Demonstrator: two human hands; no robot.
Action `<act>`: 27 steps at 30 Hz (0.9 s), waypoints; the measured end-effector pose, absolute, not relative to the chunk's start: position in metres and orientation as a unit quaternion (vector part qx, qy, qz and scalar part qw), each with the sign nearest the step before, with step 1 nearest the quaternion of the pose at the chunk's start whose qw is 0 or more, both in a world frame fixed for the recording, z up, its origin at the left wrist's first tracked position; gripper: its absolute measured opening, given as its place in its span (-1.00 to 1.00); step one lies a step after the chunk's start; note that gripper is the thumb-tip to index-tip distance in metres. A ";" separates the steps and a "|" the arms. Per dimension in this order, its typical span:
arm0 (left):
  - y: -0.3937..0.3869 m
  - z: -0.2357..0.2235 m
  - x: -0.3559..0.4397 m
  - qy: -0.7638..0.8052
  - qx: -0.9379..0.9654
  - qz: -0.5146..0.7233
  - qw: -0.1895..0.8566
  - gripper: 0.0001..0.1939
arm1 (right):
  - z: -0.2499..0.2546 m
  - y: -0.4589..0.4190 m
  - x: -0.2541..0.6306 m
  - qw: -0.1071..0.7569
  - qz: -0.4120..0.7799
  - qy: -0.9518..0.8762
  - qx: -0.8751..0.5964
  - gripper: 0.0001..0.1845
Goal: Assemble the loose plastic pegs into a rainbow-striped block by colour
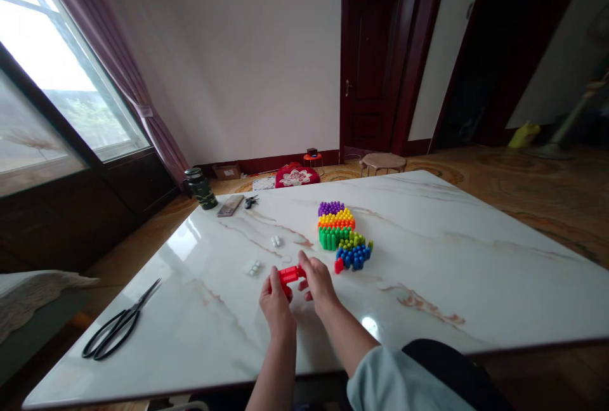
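My left hand (277, 302) is closed around a small bundle of red plastic pegs (288, 274), held just above the table. At the bundle's right end, the thumb and index finger of my right hand (318, 283) pinch the red plastic; its other fingers curl below. Whether the end piece is separate, I cannot tell. Beyond my right hand stand matching pegs in colour groups: purple (330, 208), yellow and orange (335, 219), green (328, 238), olive (352, 241) and blue (354, 257). A few red pegs (339, 266) sit beside the blue ones.
Two small white clusters (254, 267) (276, 241) lie left of the pegs. Black-handled scissors (118, 325) rest at the table's left side. Toward the far left edge are a camouflage bottle (200, 189), a phone (231, 206) and keys (250, 202). The marble-patterned table (476, 259) extends right.
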State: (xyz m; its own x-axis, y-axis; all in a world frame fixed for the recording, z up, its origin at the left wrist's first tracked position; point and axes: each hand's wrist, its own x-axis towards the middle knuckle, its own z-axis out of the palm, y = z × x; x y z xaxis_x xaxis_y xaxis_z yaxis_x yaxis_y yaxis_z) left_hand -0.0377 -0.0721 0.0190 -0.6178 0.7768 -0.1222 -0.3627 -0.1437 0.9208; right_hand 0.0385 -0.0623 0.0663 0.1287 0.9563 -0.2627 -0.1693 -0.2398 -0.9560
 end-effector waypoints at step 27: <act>-0.040 0.035 -0.100 0.557 0.068 0.779 0.280 -0.66 | 0.053 -0.046 0.049 0.666 0.252 -0.432 -0.554 -0.69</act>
